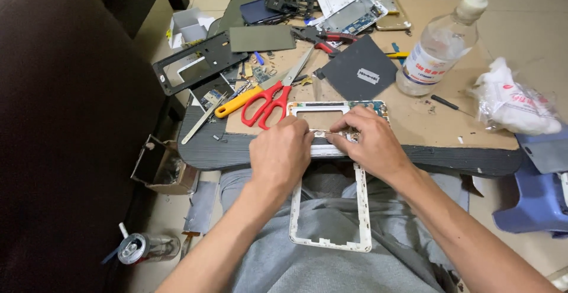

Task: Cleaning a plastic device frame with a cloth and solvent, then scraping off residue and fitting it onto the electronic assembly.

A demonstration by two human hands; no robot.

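Nearest the camera: a white tablet frame (329,210) lies over the person's grey-trousered lap, its lower end at bottom centre, its upper end on the table edge.
Left hand: the left hand (281,154) presses down on the frame's upper part, fingers curled and pinching at a small part at centre frame.
Right hand: the right hand (370,142) mirrors it, fingertips closed on the same small circuit-board part (331,133); what exactly is pinched is too small to tell.
Step in hand: judged from the grip, a fine component is being worked free of, or into, the frame; the next move would call for steady fingertips and little force.
Left of the hands: red-handled scissors (272,100) and a yellow-handled tool (239,102) on brown cardboard (426,124).
Upper centre: a razor blade (368,76) on a dark square mat (355,68).
Upper right: a clear plastic bottle (441,47) with a white nozzle cap and a white-and-red label.
Right edge: a crumpled white plastic bag (515,105) with red print.
Lower left: a drinks can (135,248) on the floor.
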